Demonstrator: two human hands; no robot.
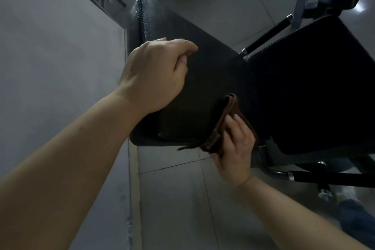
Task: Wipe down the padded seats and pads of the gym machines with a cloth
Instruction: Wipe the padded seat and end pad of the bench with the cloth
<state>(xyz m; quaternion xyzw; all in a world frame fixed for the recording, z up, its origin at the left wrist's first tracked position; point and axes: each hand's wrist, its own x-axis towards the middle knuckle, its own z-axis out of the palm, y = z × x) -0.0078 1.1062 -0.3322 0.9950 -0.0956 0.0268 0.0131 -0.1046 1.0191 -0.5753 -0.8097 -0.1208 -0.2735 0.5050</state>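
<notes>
A long black padded back pad (182, 50) runs from the upper middle down to the centre. A black padded seat (316, 87) joins it on the right. My left hand (154, 75) hovers or rests over the back pad's left side with its fingers curled and nothing in them. My right hand (235, 144) holds a folded brown cloth (229, 111) against the lower right corner of the back pad, near the gap between pad and seat. Its fingers lie on top of the cloth, and part of the cloth hangs over the pad's edge.
A grey wall (60, 67) stands close on the left. Pale floor tiles (182, 199) lie below. A black handle bar with a metal end (267, 34) sticks out behind the seat. Metal frame tubes (324, 176) run under the seat at the lower right.
</notes>
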